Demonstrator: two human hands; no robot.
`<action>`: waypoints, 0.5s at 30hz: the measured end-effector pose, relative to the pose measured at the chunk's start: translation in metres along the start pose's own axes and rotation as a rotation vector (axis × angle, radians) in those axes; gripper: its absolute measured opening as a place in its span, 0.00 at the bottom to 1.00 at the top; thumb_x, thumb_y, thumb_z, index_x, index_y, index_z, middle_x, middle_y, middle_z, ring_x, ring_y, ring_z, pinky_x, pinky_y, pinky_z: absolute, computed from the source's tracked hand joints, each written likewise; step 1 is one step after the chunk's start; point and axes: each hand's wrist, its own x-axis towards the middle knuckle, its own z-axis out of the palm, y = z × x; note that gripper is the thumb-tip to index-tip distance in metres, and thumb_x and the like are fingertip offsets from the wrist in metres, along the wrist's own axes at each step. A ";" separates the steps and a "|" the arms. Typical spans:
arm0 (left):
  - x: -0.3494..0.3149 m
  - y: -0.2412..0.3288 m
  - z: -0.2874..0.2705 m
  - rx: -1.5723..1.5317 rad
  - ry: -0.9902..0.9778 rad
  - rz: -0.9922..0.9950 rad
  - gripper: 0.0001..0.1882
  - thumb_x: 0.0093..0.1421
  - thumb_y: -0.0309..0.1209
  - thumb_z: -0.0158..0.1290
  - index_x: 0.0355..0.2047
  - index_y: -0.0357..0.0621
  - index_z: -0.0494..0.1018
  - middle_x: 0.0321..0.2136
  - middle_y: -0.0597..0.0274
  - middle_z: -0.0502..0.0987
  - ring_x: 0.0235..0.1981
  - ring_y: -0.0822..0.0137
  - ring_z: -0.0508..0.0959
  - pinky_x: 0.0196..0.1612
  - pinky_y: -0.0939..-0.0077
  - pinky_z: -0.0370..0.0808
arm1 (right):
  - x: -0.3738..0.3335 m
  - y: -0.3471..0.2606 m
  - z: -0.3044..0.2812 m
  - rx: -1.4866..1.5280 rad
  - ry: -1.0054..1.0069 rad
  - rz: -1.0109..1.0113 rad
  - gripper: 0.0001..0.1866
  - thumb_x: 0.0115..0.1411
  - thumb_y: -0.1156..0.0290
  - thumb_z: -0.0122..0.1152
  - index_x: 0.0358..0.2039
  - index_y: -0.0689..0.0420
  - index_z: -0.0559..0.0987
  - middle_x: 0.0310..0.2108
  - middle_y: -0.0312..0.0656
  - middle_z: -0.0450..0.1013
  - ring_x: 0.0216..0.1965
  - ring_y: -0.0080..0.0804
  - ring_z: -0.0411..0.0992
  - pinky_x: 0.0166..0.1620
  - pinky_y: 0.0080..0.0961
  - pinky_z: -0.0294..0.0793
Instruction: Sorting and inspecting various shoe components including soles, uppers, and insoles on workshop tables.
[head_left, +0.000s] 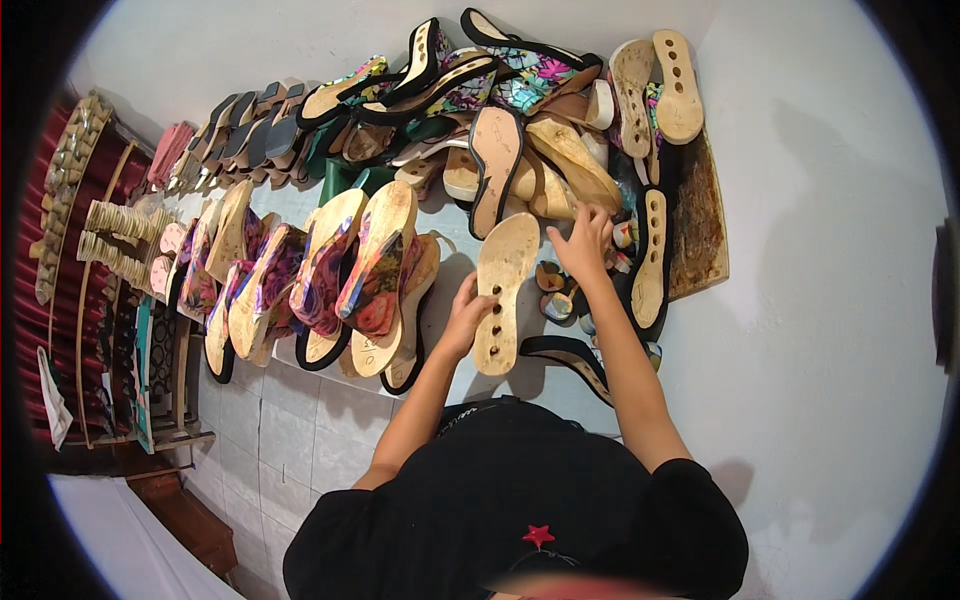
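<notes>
Clock directions taken from the centre of the held sole, 12 toward the top of the view. Pale wooden sole (515, 250) upright along the 12–6 line, broad rounded end at 12, four dark round holes in its lower half. Left hand (466, 316) at 8 o'clock, clamped on the sole's edge with one digit over the upper face; the remaining fingers partly hidden. Whether the sole rests on the white table (458, 262) or is raised cannot be told. Right hand (588, 240) at 2 o'clock, nothing gripped, thumb and fingers apart; fingertips at the lower end of a yellowish wooden wedge (572, 165), contact uncertain. Black-edged tan sole (495, 165) at 12. Small multicoloured pieces (556, 307) at 3, partly overlapping. Curved black-edged strip (570, 357) between 4 and 5. Floral-patterned wedge sandals (325, 265) in a row at 9. Dark-topped sandals (260, 140) farther out at 10. Brown stained board (700, 225) at 2, beyond a narrow black-edged sole with holes (652, 255).
</notes>
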 end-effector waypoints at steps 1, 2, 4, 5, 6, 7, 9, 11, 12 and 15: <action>0.005 0.003 0.003 -0.004 0.013 0.012 0.29 0.50 0.24 0.46 0.54 0.40 0.55 0.40 0.57 0.69 0.37 0.70 0.71 0.41 0.78 0.68 | -0.004 0.004 0.001 -0.002 0.001 0.001 0.34 0.43 0.62 0.62 0.50 0.59 0.62 0.48 0.54 0.54 0.49 0.51 0.51 0.52 0.45 0.52; 0.009 0.007 0.008 -0.005 0.010 0.012 0.29 0.50 0.24 0.46 0.54 0.40 0.55 0.40 0.57 0.69 0.37 0.70 0.71 0.41 0.78 0.68 | -0.008 0.009 0.002 0.022 -0.012 0.024 0.33 0.43 0.63 0.62 0.49 0.59 0.63 0.47 0.53 0.54 0.49 0.51 0.51 0.52 0.44 0.52; 0.018 0.023 0.022 0.025 0.027 0.013 0.29 0.51 0.25 0.46 0.55 0.39 0.55 0.38 0.57 0.71 0.36 0.70 0.72 0.40 0.77 0.69 | -0.012 0.019 0.002 0.044 -0.019 0.051 0.32 0.43 0.63 0.62 0.49 0.59 0.64 0.46 0.53 0.55 0.49 0.50 0.51 0.52 0.43 0.52; 0.028 0.028 0.027 0.107 0.019 0.059 0.29 0.52 0.26 0.46 0.55 0.40 0.55 0.37 0.55 0.73 0.35 0.69 0.73 0.39 0.77 0.69 | -0.014 0.024 0.001 0.068 -0.014 0.045 0.32 0.43 0.63 0.62 0.49 0.59 0.64 0.46 0.53 0.55 0.49 0.50 0.52 0.52 0.42 0.53; 0.038 0.037 0.034 0.108 0.013 0.059 0.29 0.52 0.26 0.46 0.55 0.40 0.55 0.37 0.55 0.73 0.35 0.69 0.73 0.39 0.77 0.69 | -0.017 0.028 -0.002 0.089 -0.007 0.041 0.31 0.44 0.64 0.62 0.49 0.59 0.64 0.45 0.52 0.56 0.49 0.50 0.52 0.52 0.41 0.53; 0.048 0.049 0.044 0.189 -0.003 0.166 0.29 0.51 0.27 0.47 0.55 0.41 0.55 0.38 0.53 0.72 0.37 0.67 0.73 0.39 0.75 0.69 | -0.019 0.031 -0.006 0.126 0.032 0.010 0.30 0.44 0.65 0.62 0.48 0.59 0.64 0.44 0.52 0.57 0.48 0.50 0.53 0.53 0.40 0.53; 0.067 0.069 0.057 0.271 -0.029 0.274 0.29 0.51 0.28 0.48 0.55 0.41 0.55 0.39 0.52 0.72 0.38 0.65 0.73 0.40 0.74 0.69 | -0.021 0.032 -0.011 0.153 0.033 0.021 0.29 0.45 0.66 0.61 0.48 0.59 0.64 0.44 0.52 0.58 0.48 0.49 0.53 0.53 0.40 0.53; 0.085 0.085 0.067 0.499 0.060 0.355 0.32 0.49 0.32 0.50 0.54 0.40 0.54 0.40 0.48 0.72 0.40 0.58 0.73 0.42 0.70 0.69 | -0.020 0.030 -0.020 0.180 0.039 0.028 0.29 0.45 0.67 0.61 0.48 0.59 0.64 0.45 0.51 0.58 0.48 0.49 0.54 0.53 0.39 0.53; 0.094 0.087 0.070 0.500 0.054 0.359 0.32 0.49 0.32 0.50 0.54 0.40 0.54 0.40 0.48 0.72 0.40 0.58 0.73 0.42 0.70 0.69 | -0.018 0.027 -0.026 0.202 0.059 0.006 0.28 0.45 0.67 0.61 0.48 0.58 0.64 0.45 0.51 0.58 0.49 0.49 0.54 0.53 0.40 0.53; 0.113 0.088 0.087 0.697 0.144 0.506 0.39 0.48 0.38 0.52 0.56 0.39 0.47 0.43 0.39 0.67 0.43 0.47 0.70 0.46 0.63 0.65 | -0.003 0.030 -0.046 0.264 0.131 0.017 0.27 0.45 0.67 0.60 0.47 0.58 0.65 0.45 0.50 0.59 0.49 0.48 0.54 0.53 0.41 0.52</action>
